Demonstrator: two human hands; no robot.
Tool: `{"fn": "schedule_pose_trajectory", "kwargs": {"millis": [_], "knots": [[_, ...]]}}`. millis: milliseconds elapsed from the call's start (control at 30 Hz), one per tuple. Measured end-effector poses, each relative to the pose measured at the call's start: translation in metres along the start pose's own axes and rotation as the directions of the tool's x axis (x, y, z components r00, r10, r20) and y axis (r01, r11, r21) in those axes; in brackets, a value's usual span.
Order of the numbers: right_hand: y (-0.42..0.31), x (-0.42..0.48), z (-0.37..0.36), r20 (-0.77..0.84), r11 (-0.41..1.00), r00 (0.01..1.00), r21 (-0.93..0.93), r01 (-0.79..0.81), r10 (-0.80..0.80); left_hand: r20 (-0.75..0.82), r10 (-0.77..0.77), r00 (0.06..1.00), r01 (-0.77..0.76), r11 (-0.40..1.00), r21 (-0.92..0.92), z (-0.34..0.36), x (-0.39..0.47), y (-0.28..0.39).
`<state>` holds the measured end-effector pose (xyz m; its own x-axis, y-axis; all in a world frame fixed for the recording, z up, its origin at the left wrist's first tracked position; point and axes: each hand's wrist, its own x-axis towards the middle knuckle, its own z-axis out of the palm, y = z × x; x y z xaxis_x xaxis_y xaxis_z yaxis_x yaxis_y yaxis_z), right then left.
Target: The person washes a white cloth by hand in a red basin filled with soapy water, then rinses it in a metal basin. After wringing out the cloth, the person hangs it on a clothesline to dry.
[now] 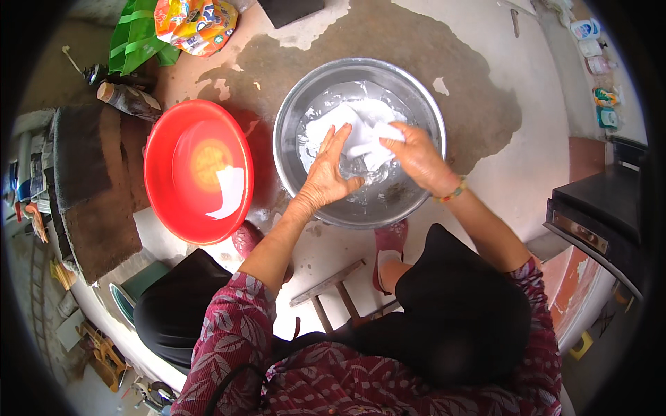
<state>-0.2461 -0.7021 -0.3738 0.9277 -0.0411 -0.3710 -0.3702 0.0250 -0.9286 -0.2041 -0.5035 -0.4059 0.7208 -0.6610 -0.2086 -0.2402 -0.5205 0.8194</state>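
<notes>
A round metal basin stands on the floor before me, with water in it. White cloth lies partly in the water and rises in a bunch toward the right side of the basin. My right hand grips this bunch between thumb and fingers. Over the basin's left half, my left hand has its fingers spread and its thumb held apart. Its fingertips overlap the cloth's edge in the picture; whether they touch it I cannot tell. The cloth's underside is hidden.
Left of the metal basin sits a red plastic basin with liquid and a bright reflection. Behind it are a dark bottle, a green bag and an orange printed bag. A black cabinet stands at right. Wet floor surrounds the basin.
</notes>
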Motion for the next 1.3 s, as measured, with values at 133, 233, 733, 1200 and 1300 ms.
{"fn": "schedule_pose_trajectory", "kwargs": {"millis": [133,233,733,1200,1300], "knots": [[-0.145,-0.009,-0.001,0.058,0.949,0.978,0.260,0.181,-0.203,0.014,0.067,0.998,-0.063,0.975,-0.211,-0.024,0.037,0.026],[-0.203,-0.008,-0.009,0.136,0.879,0.892,0.284,0.382,-0.432,-0.090,0.114,0.989,-0.143,0.863,-0.485,-0.033,0.048,0.053],[-0.111,0.040,-0.063,-0.110,0.781,0.981,0.594,0.194,-0.160,-0.097,-0.431,0.897,0.406,0.891,-0.202,0.034,0.032,-0.054],[0.041,0.003,-0.014,-0.022,0.672,0.799,0.555,-0.490,0.600,0.085,0.046,0.995,-0.078,0.908,0.412,-0.037,-0.011,0.026],[0.015,-0.009,0.015,0.216,0.314,0.699,0.776,-0.546,0.682,0.119,0.269,0.956,-0.294,0.866,0.404,-0.068,-0.004,0.058]]}}
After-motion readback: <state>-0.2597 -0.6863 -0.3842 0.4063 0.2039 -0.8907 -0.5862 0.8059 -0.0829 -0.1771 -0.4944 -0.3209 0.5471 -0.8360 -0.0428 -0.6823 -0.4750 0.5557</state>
